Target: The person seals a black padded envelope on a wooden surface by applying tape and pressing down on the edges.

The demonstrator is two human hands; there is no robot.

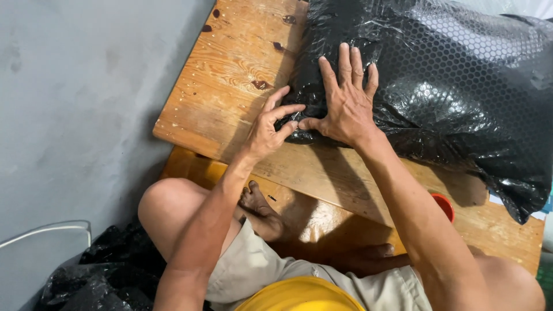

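The black bag [455, 86] on the table [224, 98] is pressed flat-palmed by the right hand [344, 103], its corner pinched by the left hand [268, 129].

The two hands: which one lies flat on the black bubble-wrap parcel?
The right hand lies flat, fingers spread on the black bubble-wrap parcel. The left hand only pinches its corner with fingertips.
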